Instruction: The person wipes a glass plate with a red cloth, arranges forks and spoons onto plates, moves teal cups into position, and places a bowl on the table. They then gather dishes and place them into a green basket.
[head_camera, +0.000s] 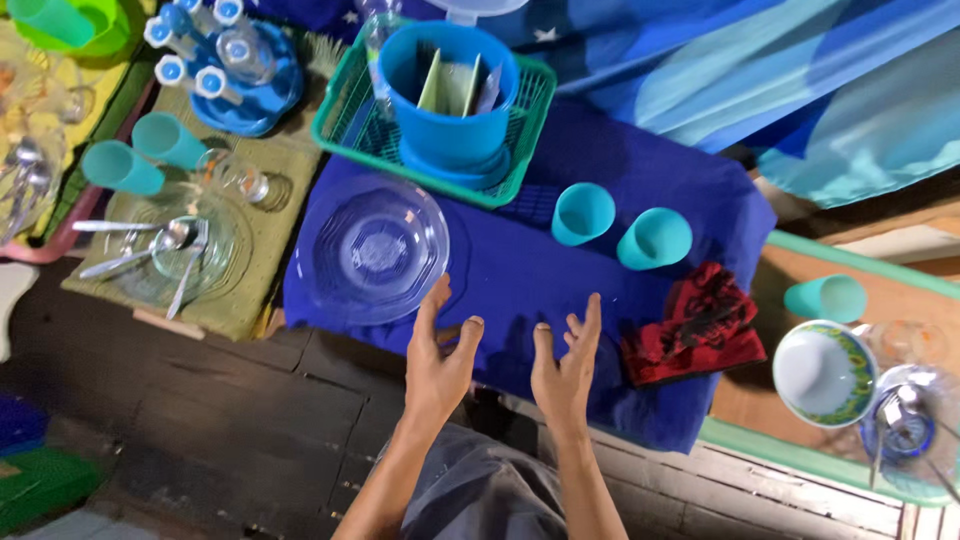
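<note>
At lower centre of the frame, left hand (437, 358) and right hand (565, 365) are held spread and empty above the blue cloth (520, 275); clear glass plate (372, 250) is placed just beside the left fingers.

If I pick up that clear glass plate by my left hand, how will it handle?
The clear glass plate looks rigid and probably breakable. Its smooth surface may be slippery. It lies flat on the blue cloth, so it shouldn't roll. The left hand is near its rim.

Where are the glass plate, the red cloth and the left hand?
glass plate (372, 250): head view, centre of the dish.
red cloth (700, 322): head view, middle of the folds.
left hand (438, 365): head view, back of hand.
</note>
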